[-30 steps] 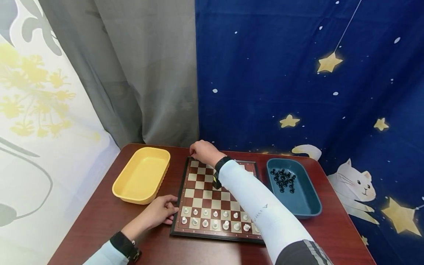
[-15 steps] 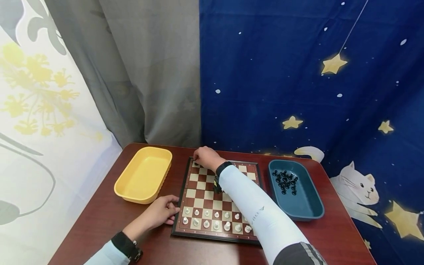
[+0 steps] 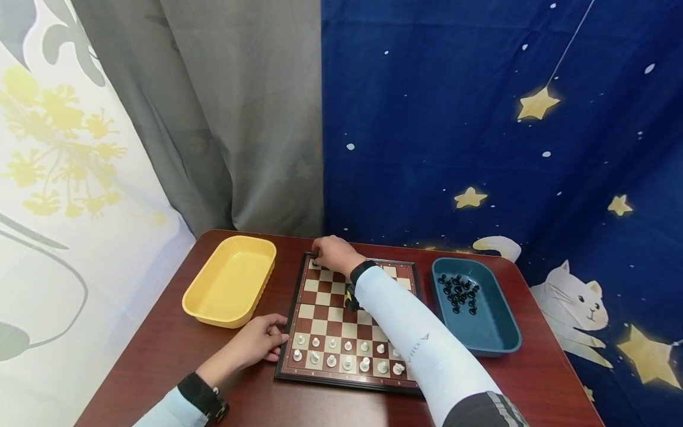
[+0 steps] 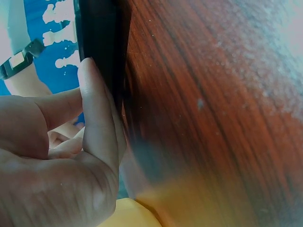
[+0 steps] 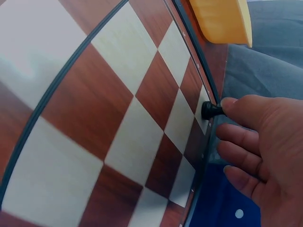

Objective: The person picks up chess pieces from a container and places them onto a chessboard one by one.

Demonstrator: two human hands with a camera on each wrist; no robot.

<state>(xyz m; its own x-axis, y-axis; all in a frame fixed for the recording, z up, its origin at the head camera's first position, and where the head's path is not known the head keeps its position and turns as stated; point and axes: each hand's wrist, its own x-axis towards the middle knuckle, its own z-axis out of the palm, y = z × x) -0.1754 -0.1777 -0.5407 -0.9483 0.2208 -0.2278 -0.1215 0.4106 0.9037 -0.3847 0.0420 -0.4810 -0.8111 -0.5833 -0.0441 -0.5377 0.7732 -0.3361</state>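
Note:
My right hand (image 3: 337, 255) reaches over the far left corner of the chessboard (image 3: 319, 328). Thumb and finger pinch the top of a black chess piece (image 5: 211, 110); its base appears to stand on the light corner square in the right wrist view. Its exact kind is covered by the fingertips. At the board's left side, my left hand (image 3: 261, 339) touches the dark frame, with one finger lying straight along it in the left wrist view. White chess pieces (image 3: 348, 362) stand in two rows on the near side, partly hidden by my right forearm.
A yellow tray (image 3: 200, 301) stands left of the board. On the right, a blue tray (image 3: 498, 337) holds several black chess pieces (image 3: 460, 295). Behind the brown table (image 3: 331, 409) hang grey and blue curtains.
My right hand has come slightly nearer and lower over the corner, bringing the black chess piece onto the corner square. The view shifts a little. My left hand stays at the board's edge.

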